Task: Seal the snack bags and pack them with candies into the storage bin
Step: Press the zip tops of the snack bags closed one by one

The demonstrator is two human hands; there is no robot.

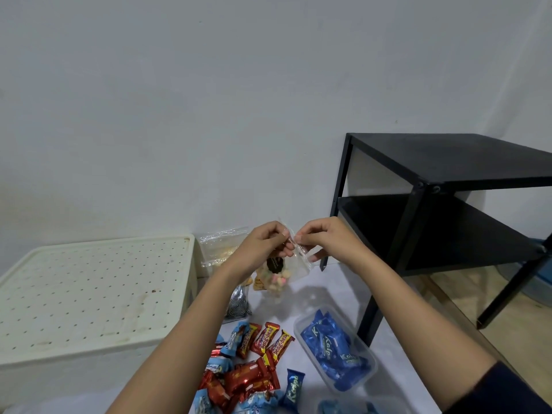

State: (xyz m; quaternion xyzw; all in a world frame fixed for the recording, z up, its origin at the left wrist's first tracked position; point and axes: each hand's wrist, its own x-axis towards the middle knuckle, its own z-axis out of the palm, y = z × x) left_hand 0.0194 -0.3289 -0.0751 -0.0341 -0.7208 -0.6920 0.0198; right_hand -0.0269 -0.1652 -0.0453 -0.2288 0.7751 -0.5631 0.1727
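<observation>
Both hands are raised over the table and close together, almost touching. The left hand [268, 243] and the right hand [322, 237] each pinch the top strip of a small clear plastic zip bag of pastel and brown snacks [294, 265], which hangs below the fingers and seems to be off the surface. The step looks to be sealing it. It will probably go best if one hand anchors an end of the strip while the other's thumb and forefinger press along to the far corner, with the bag kept upright and some air pushed out first. I cannot tell whether any part of the strip is already closed. Nearer than the hands, under the forearms, loose red and blue foil-wrapped candies [257, 363] lie heaped on the white tabletop [316, 297]. Below the right wrist a clear rectangular plastic tub [298, 331] holds blue-wrapped candies. Just under the left hand lies a silver bag with black spirals [237, 306], and beyond it leans a second clear zip bag of pale snacks [218, 249]. Left of the hands stands the cream plastic storage bin with a perforated lid [89, 294], lid on. Right of them and farther off is a black two-shelf metal side table [448, 180] on a wooden floor [448, 297], with a plain white wall [209, 100] behind everything.
</observation>
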